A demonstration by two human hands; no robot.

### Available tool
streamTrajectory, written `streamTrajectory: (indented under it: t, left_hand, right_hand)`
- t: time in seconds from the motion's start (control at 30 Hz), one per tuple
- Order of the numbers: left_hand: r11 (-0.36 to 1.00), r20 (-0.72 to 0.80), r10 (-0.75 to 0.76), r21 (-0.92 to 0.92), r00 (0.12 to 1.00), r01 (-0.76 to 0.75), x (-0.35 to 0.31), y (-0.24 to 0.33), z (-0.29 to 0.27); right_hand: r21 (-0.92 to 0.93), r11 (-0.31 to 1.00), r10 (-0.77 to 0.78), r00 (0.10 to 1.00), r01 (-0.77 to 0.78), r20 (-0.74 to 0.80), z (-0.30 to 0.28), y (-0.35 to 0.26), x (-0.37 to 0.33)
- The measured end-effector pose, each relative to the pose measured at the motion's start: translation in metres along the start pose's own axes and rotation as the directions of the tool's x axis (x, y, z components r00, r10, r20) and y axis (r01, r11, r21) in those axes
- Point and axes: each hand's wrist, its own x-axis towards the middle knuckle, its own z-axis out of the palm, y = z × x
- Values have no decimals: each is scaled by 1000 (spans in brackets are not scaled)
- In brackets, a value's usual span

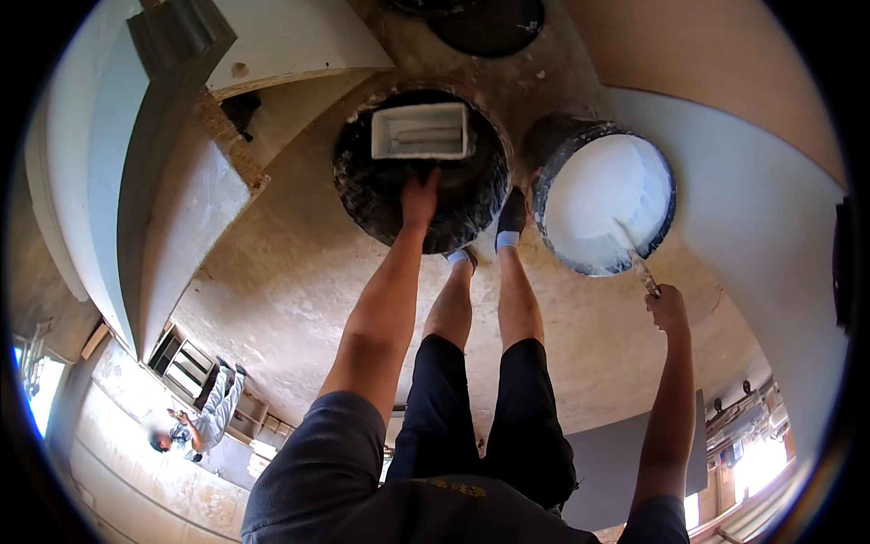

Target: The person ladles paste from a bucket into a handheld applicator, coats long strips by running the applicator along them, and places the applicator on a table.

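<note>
My right hand is closed on a paint-smeared tool handle. Its far end dips into the thick white liquid that fills a dark round bucket, so I cannot see its head. Over a wide black tub, streaked with white, sits an off-white rectangular tray with a pale, roller-like piece in it. My left hand reaches over the tub to the tray's near side. Its fingers look curled at a dark spot there, and what they grip is hidden in shadow.
Another dark bucket stands beyond the tub. Large pale boards lean at left, and a curved pale panel rises at right. My feet are close to the tub. Another person is far off at lower left.
</note>
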Motion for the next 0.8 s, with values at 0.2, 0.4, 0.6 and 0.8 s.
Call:
streamTrajectory:
  t: [0.2,0.4,0.6,0.8]
  left_hand:
    - [966,69,157,195,985,-168,-64,28,-27]
    - [985,86,-57,-159,995,70,-131,49,-63]
    - [905,93,-87,-408,992,118,-211,59,-138]
    - [962,88,-14,-271,996,37,-278,71,-202]
  right_hand:
    - [68,994,-81,996,82,-25,2,10,-1]
    - [387,922,-51,977,-34,207,-10,13,-2]
    - [456,865,-24,893,-207,450,-17,5,5]
    - [294,950,5,949,-102,315,-28,-31,-43]
